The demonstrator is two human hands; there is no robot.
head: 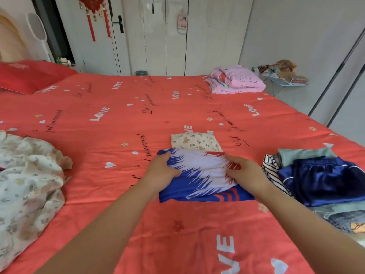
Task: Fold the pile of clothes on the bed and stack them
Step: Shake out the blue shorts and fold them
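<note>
At ten o'clock a red pillow point(29, 76) lies below a cream headboard point(9, 42), with a white racket-shaped swatter point(37, 28) upright just beside it. At eleven a red tasselled knot ornament point(92, 8) hangs near a black door handle point(120, 23). White wardrobe doors point(207, 46) fill twelve o'clock, with a small pink-and-white item point(182, 22) hanging on them and a teal bin point(141, 72) at their foot; at two o'clock lies a folded pink quilt point(237, 80), with a rack heaped with printed cloth point(282, 76) just beyond it.

One wide-angle camera, worn on the head, looked forward and down across the bed point(102, 135). The left hand point(163, 171) and right hand point(245, 175), gripping the blue-and-white garment point(203, 171), sat close at lower centre; wardrobe doors point(175, 46) stood far off at top.
</note>
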